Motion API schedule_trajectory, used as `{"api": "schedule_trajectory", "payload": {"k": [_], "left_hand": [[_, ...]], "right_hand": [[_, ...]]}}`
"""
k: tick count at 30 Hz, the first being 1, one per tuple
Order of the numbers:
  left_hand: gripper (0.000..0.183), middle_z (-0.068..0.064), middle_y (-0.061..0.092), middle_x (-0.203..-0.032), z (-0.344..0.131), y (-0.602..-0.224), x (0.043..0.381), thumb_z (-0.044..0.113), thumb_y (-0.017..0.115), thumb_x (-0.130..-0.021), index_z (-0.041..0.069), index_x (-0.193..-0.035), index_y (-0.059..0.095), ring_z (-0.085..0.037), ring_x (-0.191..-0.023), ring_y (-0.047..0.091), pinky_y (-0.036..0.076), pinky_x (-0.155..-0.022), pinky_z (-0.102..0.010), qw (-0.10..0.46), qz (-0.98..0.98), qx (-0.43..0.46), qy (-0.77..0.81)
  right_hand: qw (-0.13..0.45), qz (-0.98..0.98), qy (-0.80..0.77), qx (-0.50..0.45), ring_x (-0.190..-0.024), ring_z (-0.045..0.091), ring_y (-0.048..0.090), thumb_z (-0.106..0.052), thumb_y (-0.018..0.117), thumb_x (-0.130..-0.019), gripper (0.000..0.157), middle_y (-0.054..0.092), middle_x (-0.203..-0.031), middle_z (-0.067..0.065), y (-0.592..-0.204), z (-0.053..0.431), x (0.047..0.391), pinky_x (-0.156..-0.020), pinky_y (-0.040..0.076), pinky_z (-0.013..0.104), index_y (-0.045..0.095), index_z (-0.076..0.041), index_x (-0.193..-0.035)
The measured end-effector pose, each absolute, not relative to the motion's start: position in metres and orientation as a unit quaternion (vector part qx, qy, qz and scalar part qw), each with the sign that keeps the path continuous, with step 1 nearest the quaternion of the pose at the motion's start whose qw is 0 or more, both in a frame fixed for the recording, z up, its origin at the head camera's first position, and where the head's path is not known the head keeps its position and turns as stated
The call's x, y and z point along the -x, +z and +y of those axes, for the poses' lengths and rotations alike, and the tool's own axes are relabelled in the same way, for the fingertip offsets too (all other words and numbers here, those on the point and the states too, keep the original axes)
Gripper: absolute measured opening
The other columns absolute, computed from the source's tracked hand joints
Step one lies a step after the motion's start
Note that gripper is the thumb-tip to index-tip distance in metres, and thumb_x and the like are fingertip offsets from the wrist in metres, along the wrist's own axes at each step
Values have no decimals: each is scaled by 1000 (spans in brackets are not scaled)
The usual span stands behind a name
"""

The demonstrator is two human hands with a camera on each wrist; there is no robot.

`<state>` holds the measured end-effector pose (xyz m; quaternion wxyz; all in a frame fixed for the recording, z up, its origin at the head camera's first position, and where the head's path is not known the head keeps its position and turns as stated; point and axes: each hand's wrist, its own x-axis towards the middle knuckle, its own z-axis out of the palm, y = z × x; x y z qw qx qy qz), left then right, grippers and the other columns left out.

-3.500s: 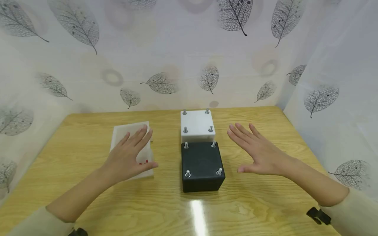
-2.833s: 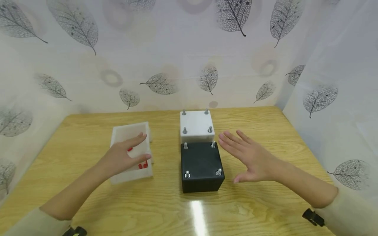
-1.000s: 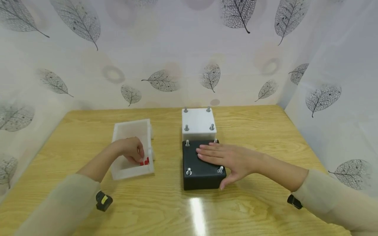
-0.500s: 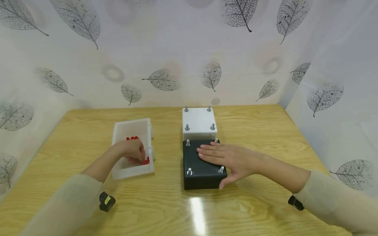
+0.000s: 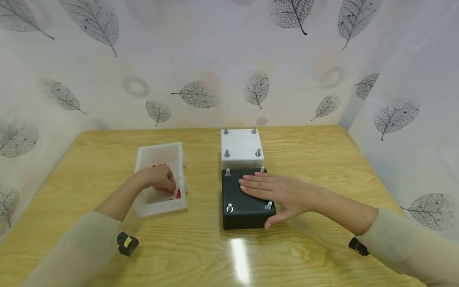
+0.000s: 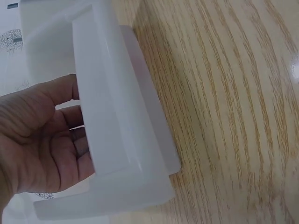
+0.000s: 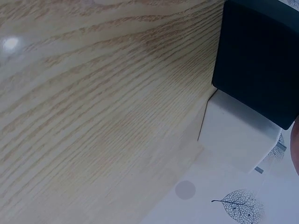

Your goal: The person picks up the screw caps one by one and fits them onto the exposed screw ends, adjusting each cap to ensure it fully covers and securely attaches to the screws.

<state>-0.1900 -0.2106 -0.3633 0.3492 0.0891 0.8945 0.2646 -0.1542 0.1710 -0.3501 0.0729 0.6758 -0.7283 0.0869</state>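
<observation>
My left hand [image 5: 157, 179] reaches down into a white open-topped bin [image 5: 161, 207], fingers bent and fingertips low among small red pieces [image 5: 178, 194]. More red shows behind the knuckles. In the left wrist view, the bin's wall [image 6: 103, 102] hides the tips of the left hand [image 6: 51, 130], so I cannot tell whether they pinch a piece. My right hand [image 5: 276, 193] lies flat with straight fingers on a black block [image 5: 236, 199], thumb down by its near right corner. Metal studs [image 5: 230, 207] stand up at the block's corners.
Directly behind the black block stands a white block [image 5: 241, 143] with similar studs at its corners. Both blocks and the bin are on a wood-grain table [image 5: 201, 247]. A leaf-patterned curtain [image 5: 222, 59] encloses the table's back and sides.
From hovering, my left hand has gone down into the bin and my right hand has come to rest on the black block. Over the last half second, the left hand shifts slightly among the red pieces.
</observation>
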Motion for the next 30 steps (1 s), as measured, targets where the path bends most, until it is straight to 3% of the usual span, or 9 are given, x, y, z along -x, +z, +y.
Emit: {"api": "schedule_trajectory", "payload": {"k": [11,17,30], "left_hand": [[8,-3,64,-74,-214,-365,192,3,65,-79,-3,-82,68,-11,-66,54,46,-59,-22,298,905,-107,283],[7,-6,64,-78,-215,-365,191,2,67,-80,-3,-85,66,-11,-67,57,50,-60,-23,318,895,-95,298],[13,-7,68,-79,-213,-368,188,1,60,-87,-6,-97,64,-12,-69,67,57,-65,-29,368,855,-15,366]], "right_hand": [[78,-729,85,-675,-140,28,29,-65,43,-89,87,32,-150,17,-354,172,154,-116,19,35,30,-1,-146],[83,-731,77,-673,-141,29,25,-65,29,-92,83,27,-153,16,-358,173,154,-117,18,37,26,-4,-148],[105,-715,105,-683,-140,30,27,-63,30,-94,80,30,-151,18,-363,171,156,-116,19,38,30,-2,-146]]}}
